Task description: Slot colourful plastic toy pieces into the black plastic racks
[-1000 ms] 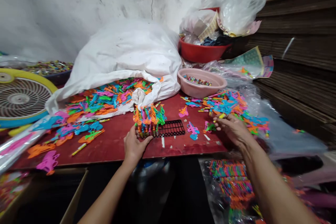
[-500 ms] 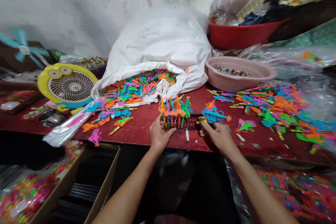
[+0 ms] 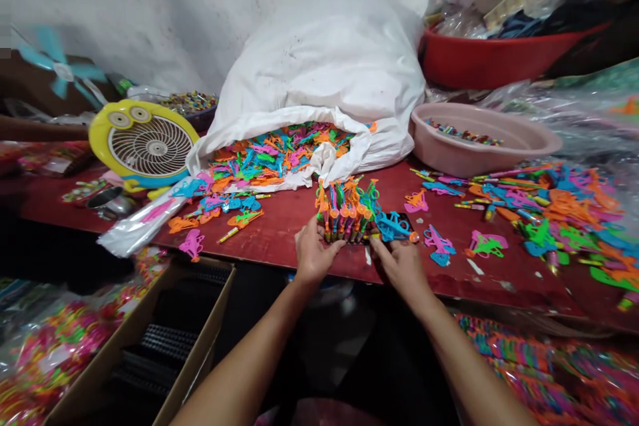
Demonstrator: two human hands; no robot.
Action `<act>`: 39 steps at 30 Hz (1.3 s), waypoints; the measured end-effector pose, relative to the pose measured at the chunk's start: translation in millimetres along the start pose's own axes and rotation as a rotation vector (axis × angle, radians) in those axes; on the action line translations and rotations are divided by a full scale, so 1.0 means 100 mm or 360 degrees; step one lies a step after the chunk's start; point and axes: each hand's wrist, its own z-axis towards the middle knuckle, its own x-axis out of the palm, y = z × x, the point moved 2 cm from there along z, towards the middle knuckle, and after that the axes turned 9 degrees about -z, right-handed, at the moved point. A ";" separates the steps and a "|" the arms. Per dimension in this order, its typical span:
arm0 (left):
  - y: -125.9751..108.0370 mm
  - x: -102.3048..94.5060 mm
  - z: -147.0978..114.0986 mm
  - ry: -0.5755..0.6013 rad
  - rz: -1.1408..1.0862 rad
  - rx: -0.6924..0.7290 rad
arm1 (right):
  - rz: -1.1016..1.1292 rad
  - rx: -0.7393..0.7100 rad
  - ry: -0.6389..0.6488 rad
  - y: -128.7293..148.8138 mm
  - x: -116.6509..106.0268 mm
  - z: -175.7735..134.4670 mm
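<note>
My left hand [image 3: 313,256] is closed around the left end of a black plastic rack [image 3: 408,218], its thumb along the front edge. Several small colourful plastic toys [image 3: 344,203], orange, green, blue and pink, stand upright in rows on the rack's left part. My right hand [image 3: 403,267] pinches a blue plastic toy [image 3: 392,225] with a yellow tip, lying sideways over the rack's right part. That tip is close to the last green toy; whether it touches the rack is hidden. Loose toys [image 3: 438,243] lie to the right of my right hand.
A white sack [image 3: 324,53] spilling toys stands behind. At right are a pink basin [image 3: 484,153], a red basin [image 3: 514,56] and a toy pile [image 3: 559,213]. A yellow fan [image 3: 154,146] stands left. Below the table edge is a cardboard box [image 3: 219,306] of black racks.
My right hand has brought the blue toy leftward, up to the standing toys. My left hand stays on the rack. The view has shifted, and an arm shows at the far left.
</note>
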 end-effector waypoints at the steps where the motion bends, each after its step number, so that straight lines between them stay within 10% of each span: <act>1: 0.00 0.00 0.00 0.0001 -0.0003 -0.0001 | -0.0056 -0.0064 -0.0035 0.01 0.01 -0.02; 10: 0.01 0.01 0.00 0.0014 -0.0012 -0.0010 | -0.0458 -0.0317 -0.0025 0.06 0.06 0.08; 21: 0.01 -0.01 0.01 0.0023 0.0058 -0.0012 | 0.0195 -0.0010 0.0437 -0.04 -0.01 0.23; 39: 0.05 -0.05 -0.01 0.0114 -0.0013 -0.0001 | -0.0465 -0.0293 0.0421 0.15 -0.03 0.27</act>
